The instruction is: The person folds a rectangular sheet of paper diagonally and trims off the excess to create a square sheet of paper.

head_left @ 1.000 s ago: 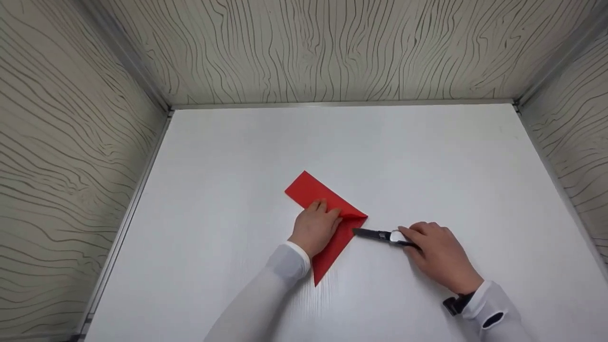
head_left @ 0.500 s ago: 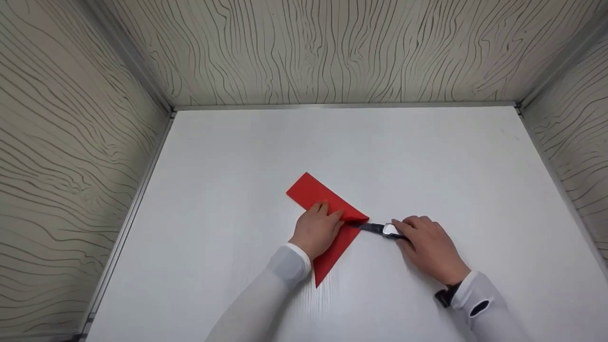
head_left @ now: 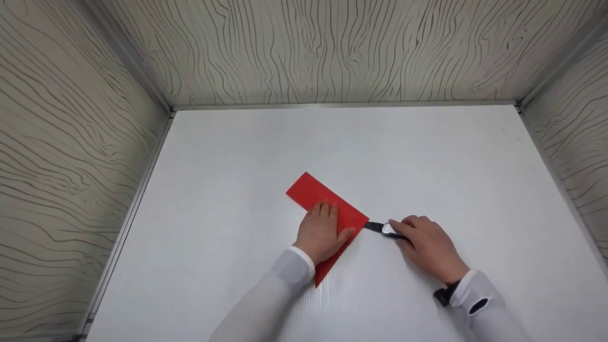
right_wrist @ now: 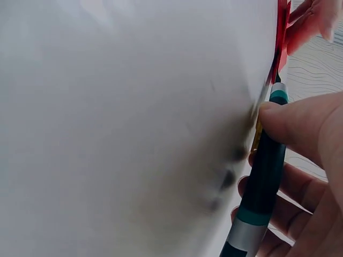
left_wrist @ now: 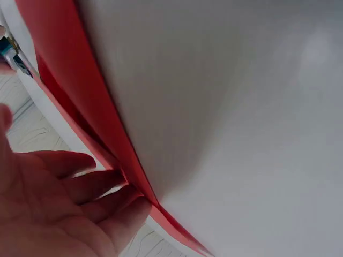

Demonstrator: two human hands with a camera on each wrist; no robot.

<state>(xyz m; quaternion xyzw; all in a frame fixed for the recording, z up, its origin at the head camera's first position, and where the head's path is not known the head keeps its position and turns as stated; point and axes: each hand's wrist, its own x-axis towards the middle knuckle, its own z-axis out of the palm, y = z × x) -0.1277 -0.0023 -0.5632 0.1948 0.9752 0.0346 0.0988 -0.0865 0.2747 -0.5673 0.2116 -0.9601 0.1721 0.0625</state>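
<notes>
A folded red sheet of paper lies bent like an L on the white table. My left hand rests on it, fingers pointing away from me and thumb spread toward the right corner. In the left wrist view, the fingertips touch the paper and a gap shows between its layers. From the right, my right hand grips a dark-handled knife, its blade reaching in at the paper's right corner, the tip hidden by the upper layer. Teal and silver bands ring the knife's handle in the right wrist view.
The white tabletop extends around the paper and ends at a metal strip at the back. Wood-grain patterned panels stand behind and at both sides. A dark band circles the right wrist.
The knife has moved left and slightly up, its blade going under the paper's upper layer. The left hand has shifted its fingers and spread its thumb, and the lifted fold now lies flatter.
</notes>
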